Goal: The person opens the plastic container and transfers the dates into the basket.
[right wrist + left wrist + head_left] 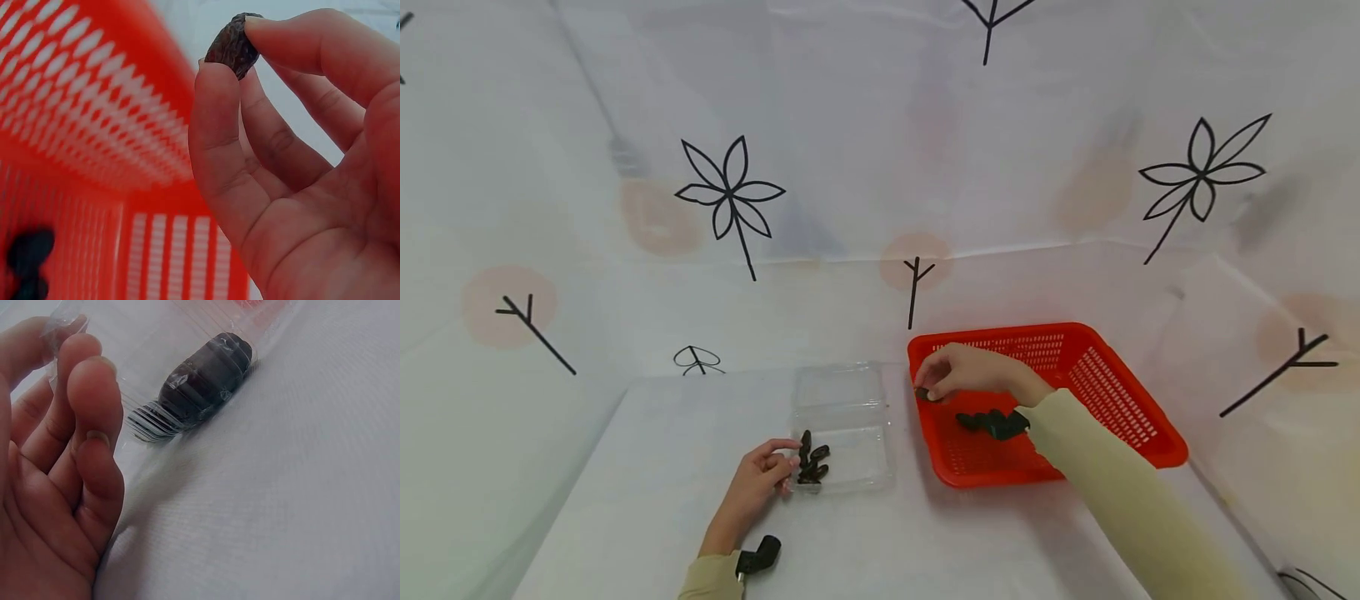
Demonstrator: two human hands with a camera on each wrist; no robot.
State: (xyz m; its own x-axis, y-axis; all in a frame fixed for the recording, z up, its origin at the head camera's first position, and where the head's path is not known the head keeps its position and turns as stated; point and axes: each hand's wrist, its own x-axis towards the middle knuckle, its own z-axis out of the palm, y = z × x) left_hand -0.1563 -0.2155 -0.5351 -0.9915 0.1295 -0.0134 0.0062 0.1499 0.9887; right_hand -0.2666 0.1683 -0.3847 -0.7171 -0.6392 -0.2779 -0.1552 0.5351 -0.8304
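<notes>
Between thumb and fingertip, my right hand (973, 372) pinches a dark wrinkled date (234, 45), above the left side of a red plastic basket (1120, 450). Several more dates (972, 422) lie on the basket floor, partly hidden by the right wrist. My left hand (760, 479) holds the left edge of a clear plastic box (868, 479) with curled fingers. Inside that box, several dates (821, 453) are gathered at its left side near the fingertips. Through the ribbed plastic wall, dark dates (206, 372) show in the left wrist view.
The box's clear lid (838, 386) lies folded back behind it. Both stand on a white-covered table (647, 467), with the basket to the right of the box. A patterned white cloth (842, 317) hangs behind the table.
</notes>
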